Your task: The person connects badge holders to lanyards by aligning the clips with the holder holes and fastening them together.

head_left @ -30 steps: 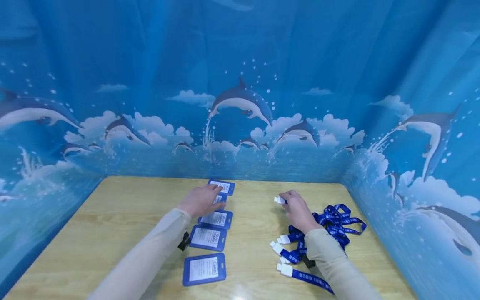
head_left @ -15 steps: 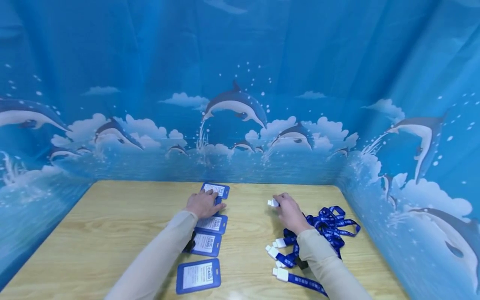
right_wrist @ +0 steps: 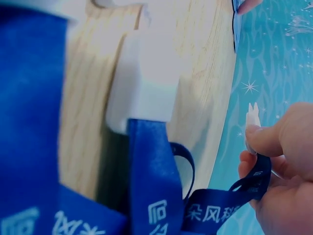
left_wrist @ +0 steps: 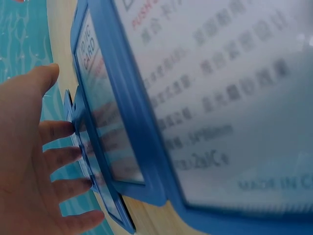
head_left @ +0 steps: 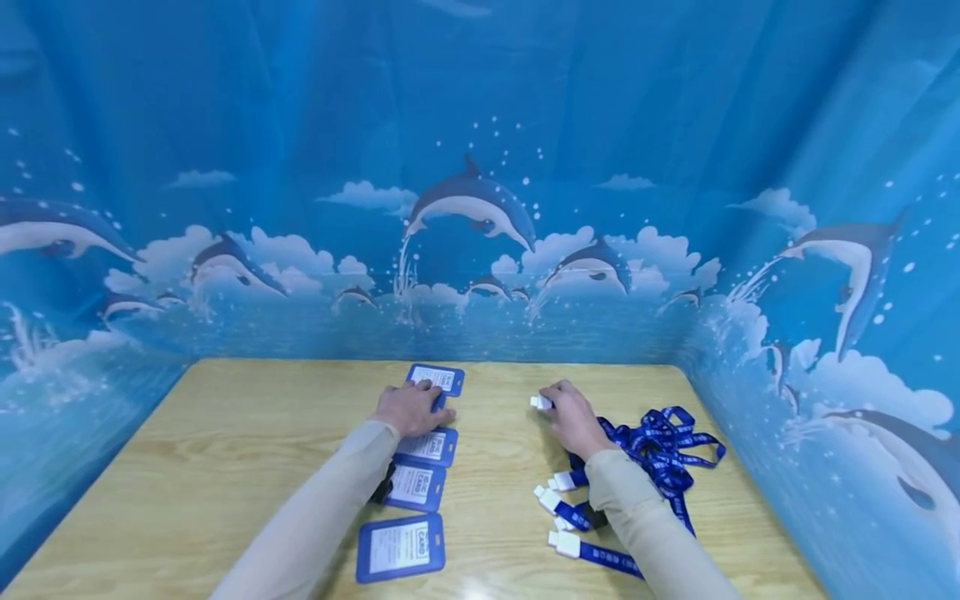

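My left hand rests with spread fingers on a blue badge holder, second from the far end of a column of several. It hides most of that holder. In the left wrist view, the fingertips lie at a holder's edge, with the thumb held apart. On the right, my right hand pinches a blue lanyard by its white plastic clip between thumb and fingers. The clip points left, and the printed strap trails under the palm toward a heap of lanyards.
Other badge holders with white card inserts lie toward me, the nearest badge holder set apart from the rest. More lanyard clips point left below my right forearm. A dolphin-print curtain borders the wooden table.
My left hand has drawn back a little from the farthest holder and settled over the second one. My right hand, still pinching the lanyard clip, has shifted slightly left.
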{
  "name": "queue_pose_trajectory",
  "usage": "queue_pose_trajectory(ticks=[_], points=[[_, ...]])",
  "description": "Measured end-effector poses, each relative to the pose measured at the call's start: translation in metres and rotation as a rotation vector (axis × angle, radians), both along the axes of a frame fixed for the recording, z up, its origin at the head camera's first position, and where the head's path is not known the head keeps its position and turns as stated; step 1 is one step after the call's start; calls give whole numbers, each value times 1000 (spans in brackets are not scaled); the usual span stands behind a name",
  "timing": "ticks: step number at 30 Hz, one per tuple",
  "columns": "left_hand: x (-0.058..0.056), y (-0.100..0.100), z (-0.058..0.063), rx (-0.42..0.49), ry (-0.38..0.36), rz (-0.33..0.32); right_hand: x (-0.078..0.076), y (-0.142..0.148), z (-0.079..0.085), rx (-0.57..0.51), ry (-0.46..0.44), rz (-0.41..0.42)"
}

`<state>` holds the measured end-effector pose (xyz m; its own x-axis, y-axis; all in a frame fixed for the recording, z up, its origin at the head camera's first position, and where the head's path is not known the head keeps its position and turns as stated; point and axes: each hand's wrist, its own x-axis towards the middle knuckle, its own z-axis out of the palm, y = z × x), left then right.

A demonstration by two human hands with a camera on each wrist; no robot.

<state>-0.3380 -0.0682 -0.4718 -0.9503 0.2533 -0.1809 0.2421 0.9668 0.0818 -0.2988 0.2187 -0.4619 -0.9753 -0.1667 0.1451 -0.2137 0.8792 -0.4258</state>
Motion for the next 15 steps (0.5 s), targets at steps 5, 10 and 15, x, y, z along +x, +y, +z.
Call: queue_pose_trajectory(ticks=[5,10,15], points=[[4,4,-1,2,-7,2,-3,-3,0,9,-7,2],[6,7,-2,-18,-8,3,-8,-6,-1,15,-15,17],[9,15,-3,-20,9,-42,-14,-3,0,-4,-31,-13]])
